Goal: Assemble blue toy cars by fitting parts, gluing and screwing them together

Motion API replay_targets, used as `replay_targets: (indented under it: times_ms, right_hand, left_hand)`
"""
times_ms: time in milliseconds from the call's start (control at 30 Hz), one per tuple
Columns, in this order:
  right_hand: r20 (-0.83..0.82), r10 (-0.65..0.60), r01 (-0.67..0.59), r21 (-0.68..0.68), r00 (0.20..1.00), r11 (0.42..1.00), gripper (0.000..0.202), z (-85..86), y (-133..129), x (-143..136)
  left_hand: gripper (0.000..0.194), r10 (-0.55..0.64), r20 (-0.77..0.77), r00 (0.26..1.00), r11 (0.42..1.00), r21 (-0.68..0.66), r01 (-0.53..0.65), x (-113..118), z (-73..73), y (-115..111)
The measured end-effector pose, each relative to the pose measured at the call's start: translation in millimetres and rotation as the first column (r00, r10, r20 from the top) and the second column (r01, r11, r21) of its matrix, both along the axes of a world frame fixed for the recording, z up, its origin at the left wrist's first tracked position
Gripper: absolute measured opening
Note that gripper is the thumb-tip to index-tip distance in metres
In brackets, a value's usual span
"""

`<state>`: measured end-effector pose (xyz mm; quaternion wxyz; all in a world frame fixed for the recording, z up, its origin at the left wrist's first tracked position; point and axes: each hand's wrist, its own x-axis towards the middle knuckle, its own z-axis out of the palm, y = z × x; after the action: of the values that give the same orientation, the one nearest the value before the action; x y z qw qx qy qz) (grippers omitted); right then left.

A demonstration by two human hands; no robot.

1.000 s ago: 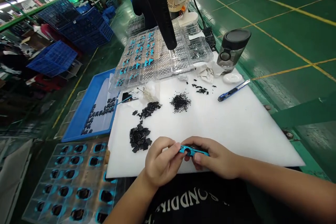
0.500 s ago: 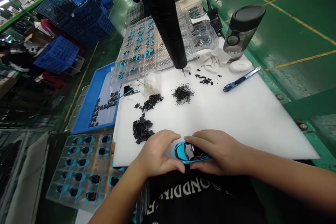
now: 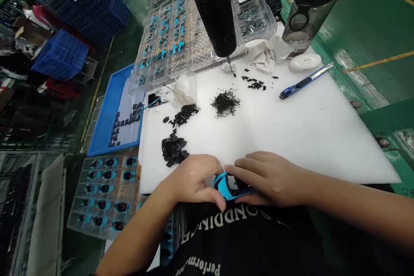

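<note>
A blue toy car (image 3: 227,188) with black parts is held between both hands at the near edge of the white work board (image 3: 291,138). My left hand (image 3: 197,181) grips its left end, fingers above and thumb below. Around the right end, my right hand (image 3: 267,179) is closed and hides part of the car. Beyond the hands lie a heap of tiny black screws or pins (image 3: 225,103), a pile of small black flat pieces (image 3: 184,114) and a pile of larger black parts (image 3: 173,148).
A black tool (image 3: 215,13) with a thin tip hangs over the board. A utility knife (image 3: 305,81), white case (image 3: 304,62) and bottle (image 3: 310,13) stand at the right. Left are a blue tray (image 3: 93,146) and a compartment tray (image 3: 76,220); another tray (image 3: 190,67) sits behind.
The view has tilted down and shifted slightly, so things on the board appear larger or higher. Both hands keep hold of the toy car, which is turned a little.
</note>
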<state>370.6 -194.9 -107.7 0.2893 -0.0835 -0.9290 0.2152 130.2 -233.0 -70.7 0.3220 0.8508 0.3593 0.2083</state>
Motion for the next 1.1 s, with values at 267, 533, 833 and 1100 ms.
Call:
replay_targets:
  times_ms: [267,533,833,1100]
  right_hand:
    - [0.007,-0.015,0.015,0.045,1.0,0.999,0.054,-1.5,0.4,0.2]
    - [0.023,0.001,-0.003,0.059,1.0,0.998,0.051,0.3,-0.4,0.5]
    - [0.016,-0.016,0.015,0.048,1.0,0.999,0.053,0.0,-1.1,0.0]
    - [-0.009,-0.025,0.026,0.073,1.0,0.997,0.053,-1.8,-2.0,0.6]
  left_hand:
    - [0.056,0.04,-0.054,0.998,0.993,0.111,-0.033,3.9,-0.5,-3.8]
    - [0.061,0.013,-0.053,0.998,0.996,0.092,-0.008,3.4,-0.7,-5.8]
    - [0.063,0.08,-0.193,0.978,0.964,0.264,-0.027,15.8,0.9,-9.0]
    - [0.054,0.056,-0.145,0.988,0.951,0.308,-0.008,16.6,-2.3,-8.3]
